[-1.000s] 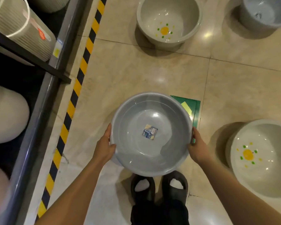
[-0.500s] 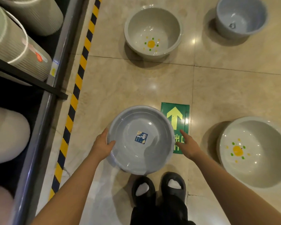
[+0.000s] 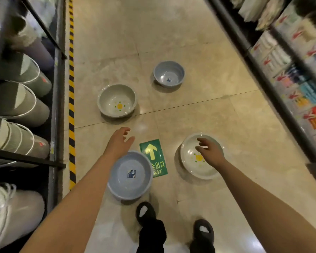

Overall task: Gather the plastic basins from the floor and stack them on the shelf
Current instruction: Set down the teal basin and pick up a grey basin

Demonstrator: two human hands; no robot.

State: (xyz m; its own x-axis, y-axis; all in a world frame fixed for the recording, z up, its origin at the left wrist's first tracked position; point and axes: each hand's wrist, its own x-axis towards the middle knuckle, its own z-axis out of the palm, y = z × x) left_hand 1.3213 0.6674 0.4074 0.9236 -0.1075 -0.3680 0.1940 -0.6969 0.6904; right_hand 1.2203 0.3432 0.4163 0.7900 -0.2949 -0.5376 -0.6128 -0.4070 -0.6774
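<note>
A blue-grey basin (image 3: 130,175) with a sticker inside sits on the floor just ahead of my feet. My left hand (image 3: 119,142) hovers open above its far rim, holding nothing. A white basin (image 3: 202,168) with a yellow flower print lies to the right, and my right hand (image 3: 209,150) is spread open over it. Farther off stand a second flower-print basin (image 3: 116,100) and a second blue-grey basin (image 3: 168,73). The shelf (image 3: 57,99) runs along the left.
Stacked grey tubs (image 3: 22,105) fill the left shelf behind a yellow-black floor stripe (image 3: 71,99). A green exit arrow sticker (image 3: 153,156) lies between the near basins. Shelves of packaged goods (image 3: 288,70) line the right. My feet in black slippers (image 3: 146,213) stand below.
The blue-grey basin that both hands held is now on the floor and released. My left hand rose off its rim and my right hand moved right over the flower-print basin. The view lifted.
</note>
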